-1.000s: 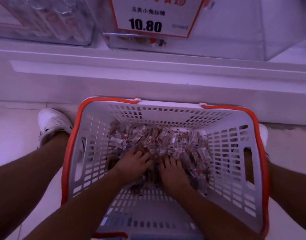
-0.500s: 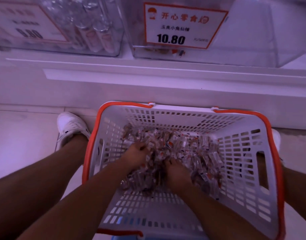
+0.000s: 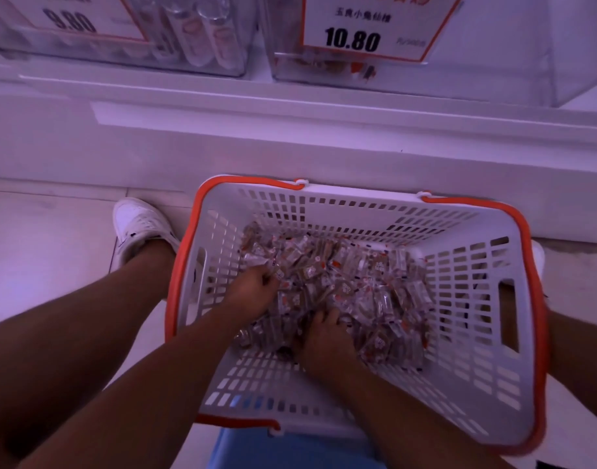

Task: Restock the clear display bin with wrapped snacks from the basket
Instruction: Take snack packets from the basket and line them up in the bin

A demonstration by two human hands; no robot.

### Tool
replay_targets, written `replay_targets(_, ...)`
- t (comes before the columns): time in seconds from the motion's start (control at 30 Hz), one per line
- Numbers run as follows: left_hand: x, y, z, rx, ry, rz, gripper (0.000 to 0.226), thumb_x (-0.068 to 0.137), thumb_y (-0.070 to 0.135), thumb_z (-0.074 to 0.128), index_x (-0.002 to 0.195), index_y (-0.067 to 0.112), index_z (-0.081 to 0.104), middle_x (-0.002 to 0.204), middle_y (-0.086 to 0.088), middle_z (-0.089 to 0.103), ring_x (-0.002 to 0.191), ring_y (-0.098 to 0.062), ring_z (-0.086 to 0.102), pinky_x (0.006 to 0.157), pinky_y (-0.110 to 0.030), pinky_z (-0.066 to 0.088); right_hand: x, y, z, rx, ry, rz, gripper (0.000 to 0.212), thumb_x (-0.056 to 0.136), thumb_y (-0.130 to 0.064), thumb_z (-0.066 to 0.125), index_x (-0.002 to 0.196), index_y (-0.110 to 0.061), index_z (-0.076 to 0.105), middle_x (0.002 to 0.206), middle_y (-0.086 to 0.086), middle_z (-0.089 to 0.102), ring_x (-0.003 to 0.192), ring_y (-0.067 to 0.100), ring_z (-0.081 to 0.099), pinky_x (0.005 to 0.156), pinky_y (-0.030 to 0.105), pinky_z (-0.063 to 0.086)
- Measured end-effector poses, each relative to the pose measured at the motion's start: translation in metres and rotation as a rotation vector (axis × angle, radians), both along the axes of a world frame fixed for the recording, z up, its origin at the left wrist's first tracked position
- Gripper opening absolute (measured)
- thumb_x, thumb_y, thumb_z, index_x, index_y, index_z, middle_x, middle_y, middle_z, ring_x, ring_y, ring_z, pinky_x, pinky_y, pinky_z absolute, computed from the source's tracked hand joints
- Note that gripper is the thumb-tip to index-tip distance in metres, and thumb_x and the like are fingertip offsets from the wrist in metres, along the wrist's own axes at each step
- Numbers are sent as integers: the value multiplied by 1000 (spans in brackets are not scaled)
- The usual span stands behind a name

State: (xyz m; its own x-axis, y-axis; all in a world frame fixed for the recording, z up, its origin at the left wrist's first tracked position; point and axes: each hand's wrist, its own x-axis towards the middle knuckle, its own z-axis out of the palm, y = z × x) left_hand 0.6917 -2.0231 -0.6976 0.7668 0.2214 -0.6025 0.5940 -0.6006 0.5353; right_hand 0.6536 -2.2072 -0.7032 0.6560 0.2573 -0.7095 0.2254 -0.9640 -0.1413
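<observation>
Both forearms [image 3: 175,377] are bare, no sleeves showing, and the legs [image 3: 70,336] are bare as well. A white low-top sneaker [image 3: 138,225] with a small dark side mark is worn on the left foot.

The white basket [image 3: 473,299] with orange rim holds a heap of clear-wrapped snacks [image 3: 341,292]. At twelve o'clock from it, the clear display bin [image 3: 493,62] stands nearly empty on a shelf.
</observation>
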Motion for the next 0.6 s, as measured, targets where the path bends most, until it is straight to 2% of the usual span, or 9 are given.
replay_targets(0.07, 2, 4, 0, 20, 6, 39, 29, 95, 29, 56, 68, 18, 52, 54, 3, 50, 54, -17, 52, 48, -26, 28, 7, 7, 0, -29, 7, -38, 67, 93, -46, 53, 139, -1, 32, 139, 22, 34, 119, 39, 50, 97, 43, 48)
replay_targets(0.13, 5, 9, 1, 35, 17, 65, 35, 94, 29, 55, 61, 18, 49, 51, 2, 50, 51, -14, 52, 46, -24, 28, 10, 11, 0, -35, 15, -16, 53, 93, -31, 56, 134, -5, 36, 138, 23, 37, 117, 38, 54, 93, 42, 51)
replay_targets(0.23, 9, 14, 6, 6, 23, 97, 32, 94, 27, 56, 65, 13, 52, 53, -1, 52, 52, -16, 53, 52, -26, 35, 15, 5, -1, 43, 69, -35, 45, 90, -24, 55, 131, -9, 46, 133, 22, 50, 111, 37, 61, 88, 42, 53)
replay_targets(0.33, 19, 12, 20, -60, 11, 128, 28, 95, 24, 55, 71, 10, 57, 56, -4, 52, 52, -16, 50, 49, -25, 33, 32, -11, 3, 205, 174, -236, 36, 93, -30, 57, 125, -14, 63, 123, 13, 67, 110, 31, 65, 91, 36, 53)
replay_targets(0.43, 33, 7, 45, -131, -26, 146, 29, 98, 25, 56, 82, 3, 66, 63, -5, 58, 57, -15, 54, 51, -24, 37, 61, -31, 19, 382, 259, -464, 33, 91, -11, 61, 123, -9, 66, 114, 11, 69, 100, 19, 64, 80, 21, 47)
replay_targets(0.5, 41, 5, 67, -186, -88, 164, 30, 97, 31, 59, 77, 10, 69, 62, 1, 63, 59, -11, 58, 54, -24, 42, 83, -41, 40, 481, 237, -519, 38, 87, 1, 62, 124, -6, 65, 107, 10, 70, 94, 19, 66, 71, 17, 45)
replay_targets(0.57, 47, 2, 95, -221, -129, 161, 38, 97, 36, 59, 68, 14, 67, 52, 10, 63, 49, 1, 57, 48, -18, 43, 104, -47, 70, 543, 195, -518, 42, 84, 1, 67, 125, -7, 65, 104, 4, 69, 80, 9, 64, 62, 9, 45)
replay_targets(0.6, 50, 0, 110, -234, -137, 153, 41, 97, 38, 59, 64, 14, 65, 47, 12, 60, 44, 2, 55, 44, -16, 41, 113, -50, 87, 573, 148, -494, 41, 83, -2, 71, 123, -8, 67, 101, 2, 69, 77, 6, 62, 60, 8, 45)
